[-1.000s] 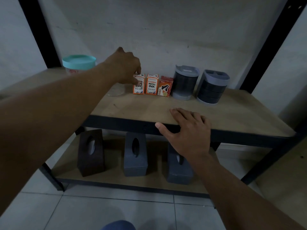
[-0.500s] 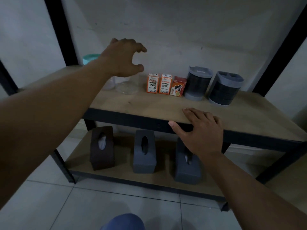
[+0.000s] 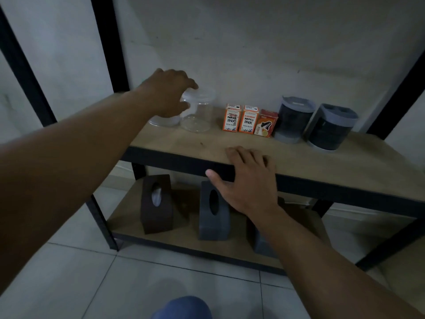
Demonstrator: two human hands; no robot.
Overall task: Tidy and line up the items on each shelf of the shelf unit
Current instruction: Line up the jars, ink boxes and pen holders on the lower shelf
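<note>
On the upper wooden shelf [image 3: 322, 162] a clear plastic jar [image 3: 199, 113] stands left of the row. My left hand [image 3: 169, 93] wraps its fingers around the jar's lid and upper side. Behind it a second clear jar [image 3: 164, 120] is mostly hidden by the hand. To the right stand two orange refill ink boxes [image 3: 240, 118], a small red box [image 3: 266, 126] and two dark grey-lidded canisters [image 3: 310, 122]. My right hand [image 3: 246, 178] lies flat on the shelf's front edge, holding nothing.
The lower shelf [image 3: 184, 240] carries a dark brown tissue box [image 3: 156, 203] and two grey tissue boxes [image 3: 213, 210], one partly behind my right arm. Black uprights [image 3: 108, 42] frame the unit against a white wall. Tiled floor lies below.
My left hand left the ink boxes, swung left and came down onto the clear jar. The view shifted left, and the teal-lidded tub is hidden behind my arm. The right hand stayed put.
</note>
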